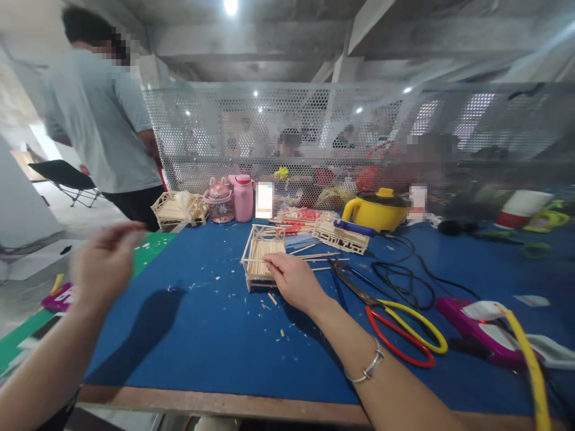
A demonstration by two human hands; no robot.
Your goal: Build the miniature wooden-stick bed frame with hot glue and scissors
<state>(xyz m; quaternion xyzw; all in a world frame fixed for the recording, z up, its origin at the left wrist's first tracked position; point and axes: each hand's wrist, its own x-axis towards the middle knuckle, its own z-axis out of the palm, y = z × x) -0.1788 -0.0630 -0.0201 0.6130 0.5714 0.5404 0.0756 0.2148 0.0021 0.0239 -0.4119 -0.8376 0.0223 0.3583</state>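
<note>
The right hand [296,281] has its fingertips drawn together at the near right side of a small wooden stick frame [263,245] on the blue tabletop [215,359]; whether they pinch a stick or only rest there, I cannot tell, since the hand covers that corner. The left hand [105,263] is raised above the table's left side, well apart from the frame, and too blurred to show whether it grips anything. Just beyond the right hand lie loose sticks [321,256] and a second stick model [341,236] with a blue-handled tool [354,228] across it. Scissors [374,301] lie open beside the right forearm, near a purple device [456,314] whose yellow strip [530,359] runs out of view below. Farther back stand a yellow pot [384,218], a pink bottle [243,200] and a third stick model [179,209]. A perforated screen [188,131] closes off the far edge, leaving the people behind it indistinct; a person in a grey shirt [103,120] stands at left, legs partly hidden. Both forearms are cut off by the picture's edges.
</note>
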